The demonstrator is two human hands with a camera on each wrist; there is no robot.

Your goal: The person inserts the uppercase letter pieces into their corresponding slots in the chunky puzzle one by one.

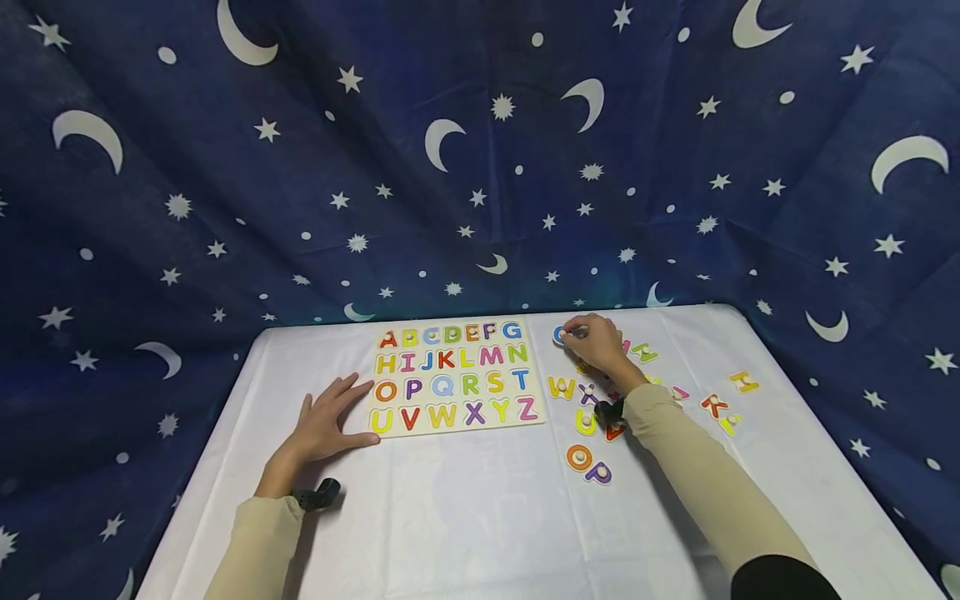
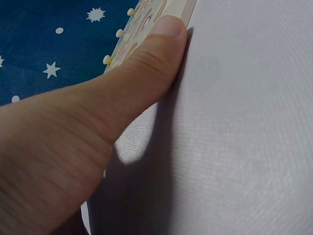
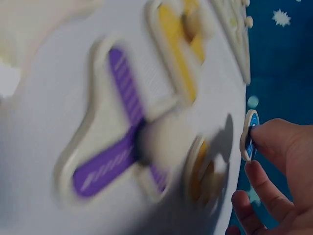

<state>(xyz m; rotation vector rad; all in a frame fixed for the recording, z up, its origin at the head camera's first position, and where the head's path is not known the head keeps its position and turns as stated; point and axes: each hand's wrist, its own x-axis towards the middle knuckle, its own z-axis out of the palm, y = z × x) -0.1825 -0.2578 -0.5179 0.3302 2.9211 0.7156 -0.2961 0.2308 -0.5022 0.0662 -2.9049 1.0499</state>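
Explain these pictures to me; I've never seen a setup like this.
There is no machine here: a person works with two bare hands. The wide picture comes from a camera worn on the head, looking forward and down. The other two come from cameras worn on the wrists, each looking at its own hand's work.

On the white table lies an alphabet board, with loose letters to its right, such as an orange O and a purple P. Behind hangs a dark blue cloth with moons and stars.

The left hand touches the board's edge. The right hand pinches a small blue piece; which letter it is, I cannot tell.
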